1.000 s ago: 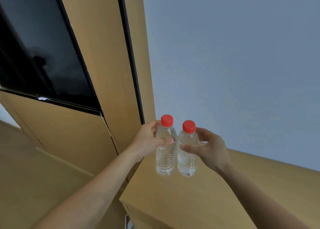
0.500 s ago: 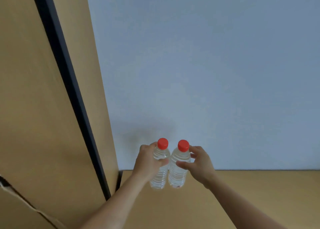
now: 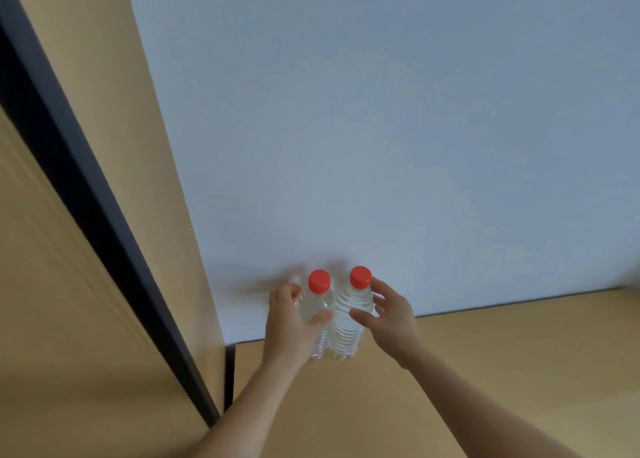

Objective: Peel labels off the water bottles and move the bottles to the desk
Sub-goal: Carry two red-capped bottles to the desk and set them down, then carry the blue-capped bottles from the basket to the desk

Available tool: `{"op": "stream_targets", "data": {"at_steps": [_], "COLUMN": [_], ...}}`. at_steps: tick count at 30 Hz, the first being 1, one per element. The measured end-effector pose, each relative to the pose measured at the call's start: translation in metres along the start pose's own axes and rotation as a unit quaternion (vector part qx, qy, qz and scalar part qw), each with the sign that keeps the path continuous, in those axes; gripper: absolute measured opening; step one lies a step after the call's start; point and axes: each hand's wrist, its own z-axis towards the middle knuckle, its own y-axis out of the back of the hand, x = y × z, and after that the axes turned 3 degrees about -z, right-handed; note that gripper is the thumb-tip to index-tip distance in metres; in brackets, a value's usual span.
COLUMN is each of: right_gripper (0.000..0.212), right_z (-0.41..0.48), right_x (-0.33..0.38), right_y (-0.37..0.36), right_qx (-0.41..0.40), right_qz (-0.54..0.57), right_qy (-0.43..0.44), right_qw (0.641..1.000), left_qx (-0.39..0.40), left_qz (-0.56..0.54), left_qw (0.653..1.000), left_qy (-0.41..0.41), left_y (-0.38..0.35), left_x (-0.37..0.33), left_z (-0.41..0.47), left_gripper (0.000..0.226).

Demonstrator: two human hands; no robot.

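From the head view, low in the centre of the frame, the left hand (image 3: 289,322) wraps one clear, label-free bottle (image 3: 316,314) and the right hand (image 3: 389,315) pinches the other bottle (image 3: 349,322), both standing touching on the tabletop (image 3: 485,353). Letting go carelessly could topple one into its neighbour. The wall (image 3: 381,128) is close behind and a wooden panel (image 3: 104,146) stands at the left; open room lies rightward.

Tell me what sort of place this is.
Probably an office or a study room indoors, though little shows. A light wooden desk top meets a plain pale blue-grey wall, and a tall wooden panel with a black edge strip stands at the left, like fitted furniture.
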Motion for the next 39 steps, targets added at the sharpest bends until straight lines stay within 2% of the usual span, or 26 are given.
{"op": "stream_targets", "data": {"at_steps": [3,7,9,12,14,17,20,27,32,37,39], "right_gripper": [0.059,0.079,0.086,0.073,0.056,0.039,0.031,0.022,0.015,0.005,0.009], "right_z": [-0.002,-0.008,-0.012,-0.021,-0.033,-0.061,-0.1,-0.255,-0.42,-0.571,-0.611], "right_x": [-0.003,0.002,0.007,0.024,0.038,0.054,0.055,-0.012,-0.086,-0.147,-0.169], "right_y": [0.002,0.003,0.007,0.028,0.049,0.089,0.132,0.253,0.346,0.41,0.431], "right_qx": [0.005,0.033,0.007,-0.074,-0.114,-0.156,-0.194,-0.326,-0.463,-0.576,-0.611], "right_qz": [-0.025,-0.053,-0.032,0.006,0.023,0.06,0.084,0.113,0.112,0.109,0.118], "right_qy": [0.004,0.002,-0.01,-0.026,-0.014,-0.002,0.007,-0.019,-0.085,-0.143,-0.157], "right_qw": [1.0,0.998,0.999,0.997,0.993,0.986,0.977,0.938,0.875,0.797,0.767], "left_qx": [0.001,0.0,-0.029,-0.099,-0.099,-0.038,0.011,0.227,0.378,0.524,0.567], "left_qz": [0.034,0.065,0.066,0.033,0.006,-0.025,-0.026,-0.016,-0.053,-0.056,-0.057], "left_qw": [0.999,0.998,0.996,0.986,0.983,0.983,0.98,0.949,0.89,0.807,0.773], "left_qy": [-0.01,-0.02,-0.05,-0.126,-0.155,-0.177,-0.197,-0.216,-0.251,-0.268,-0.28], "left_y": [-0.005,-0.002,0.005,0.018,0.025,0.028,0.018,-0.087,-0.199,-0.294,-0.328], "left_x": [-0.001,-0.008,-0.016,-0.039,-0.06,-0.094,-0.125,-0.194,-0.24,-0.268,-0.279], "left_z": [-0.002,-0.008,-0.015,-0.023,-0.029,-0.048,-0.078,-0.202,-0.349,-0.498,-0.543], "left_gripper": [0.059,0.07,0.072,0.055,0.039,0.015,0.003,0.005,0.006,0.006,0.005]}}
